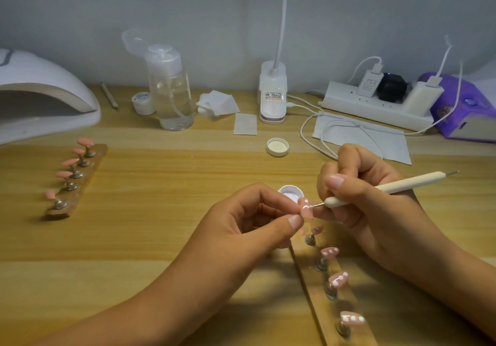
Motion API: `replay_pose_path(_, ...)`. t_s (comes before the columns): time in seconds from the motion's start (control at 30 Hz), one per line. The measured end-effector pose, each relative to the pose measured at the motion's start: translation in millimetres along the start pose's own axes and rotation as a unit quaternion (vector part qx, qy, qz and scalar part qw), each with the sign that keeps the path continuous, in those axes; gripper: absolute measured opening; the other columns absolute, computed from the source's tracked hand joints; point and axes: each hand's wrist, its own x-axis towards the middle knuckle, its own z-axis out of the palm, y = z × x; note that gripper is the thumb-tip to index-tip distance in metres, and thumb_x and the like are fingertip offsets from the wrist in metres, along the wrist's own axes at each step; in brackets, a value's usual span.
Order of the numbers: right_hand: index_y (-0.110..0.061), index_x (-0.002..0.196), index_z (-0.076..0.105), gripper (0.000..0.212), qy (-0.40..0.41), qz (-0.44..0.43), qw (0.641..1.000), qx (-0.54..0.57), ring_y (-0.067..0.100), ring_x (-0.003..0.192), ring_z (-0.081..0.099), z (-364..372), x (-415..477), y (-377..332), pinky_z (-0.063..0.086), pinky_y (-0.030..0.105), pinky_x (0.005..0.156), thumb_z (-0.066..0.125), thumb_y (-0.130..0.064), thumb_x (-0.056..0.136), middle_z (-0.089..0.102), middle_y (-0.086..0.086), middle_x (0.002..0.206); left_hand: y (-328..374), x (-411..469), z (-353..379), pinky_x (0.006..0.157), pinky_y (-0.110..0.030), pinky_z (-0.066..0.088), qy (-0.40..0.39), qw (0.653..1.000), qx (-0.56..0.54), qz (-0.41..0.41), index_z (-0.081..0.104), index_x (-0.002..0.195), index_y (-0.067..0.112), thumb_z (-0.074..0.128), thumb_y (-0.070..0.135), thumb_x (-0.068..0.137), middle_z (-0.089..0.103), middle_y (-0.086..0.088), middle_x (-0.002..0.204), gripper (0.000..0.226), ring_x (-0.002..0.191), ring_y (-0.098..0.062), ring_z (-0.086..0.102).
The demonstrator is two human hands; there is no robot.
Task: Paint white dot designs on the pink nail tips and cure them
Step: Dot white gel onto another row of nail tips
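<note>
My left hand [252, 211] pinches a pink nail tip [306, 209] on its stand just above the table. My right hand [357, 198] grips a cream dotting tool [386, 188], and its metal point touches that tip. Directly behind the tip sits a small open pot of white gel [291, 192]. Below my hands a wooden holder strip [335, 292] carries several pink tips; three of them [338, 279] show white dots. A second strip [76, 178] at the left holds several plain pink tips. The white curing lamp [40, 96] stands at the far left.
At the back stand a clear pump bottle [171, 90], a small white jar [143, 103], cotton pads [217, 103], a desk lamp base [272, 93], a power strip [375, 104] with cables and a purple box [467, 104]. A loose white lid [277, 147] lies mid-table.
</note>
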Motion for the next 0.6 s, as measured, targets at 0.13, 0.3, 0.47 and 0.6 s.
replay_pose_path(0.13,-0.021,0.061,0.057,0.017,-0.003,0.001,1.000,-0.001,0.004,0.054,0.057,0.1,-0.4,-0.6,0.054,0.021,0.056,0.066,-0.016,0.074,0.056,-0.002,0.060,-0.8,0.0,-0.6,0.065,-0.015,0.049,0.001,1.000,0.002,-0.001,0.072,0.076,0.022,0.069,0.016,0.075,0.067,0.005,0.074,0.006,0.067,-0.004,0.059)
replay_pose_path(0.3,-0.020,0.061,0.056,0.018,-0.005,0.004,1.000,-0.003,0.005,0.053,0.056,0.2,-0.6,-0.4,0.053,0.020,0.056,0.066,-0.016,0.075,0.055,-0.001,0.060,-0.2,0.0,-0.5,0.064,-0.014,0.049,-0.002,1.000,0.000,-0.001,0.072,0.075,0.022,0.069,0.016,0.075,0.068,0.006,0.074,0.007,0.067,-0.003,0.060)
replay_pose_path(0.47,-0.022,0.059,0.056,0.017,0.001,0.001,1.000,-0.008,0.005,0.052,0.053,0.3,-0.4,-0.1,0.053,0.020,0.054,0.065,-0.016,0.072,0.054,-0.003,0.058,-1.6,0.6,-0.5,0.064,-0.015,0.049,0.001,1.000,0.002,-0.001,0.072,0.075,0.023,0.069,0.016,0.075,0.068,0.006,0.074,0.008,0.068,-0.003,0.060)
replay_pose_path(0.6,-0.020,0.060,0.055,0.017,0.000,0.001,1.000,-0.010,0.005,0.053,0.052,-0.2,-0.3,-0.2,0.053,0.021,0.055,0.065,-0.016,0.073,0.054,-0.002,0.058,-1.7,0.1,-0.8,0.064,-0.015,0.049,0.000,1.000,0.004,0.002,0.072,0.074,0.025,0.069,0.016,0.075,0.067,0.006,0.074,0.009,0.068,-0.003,0.060)
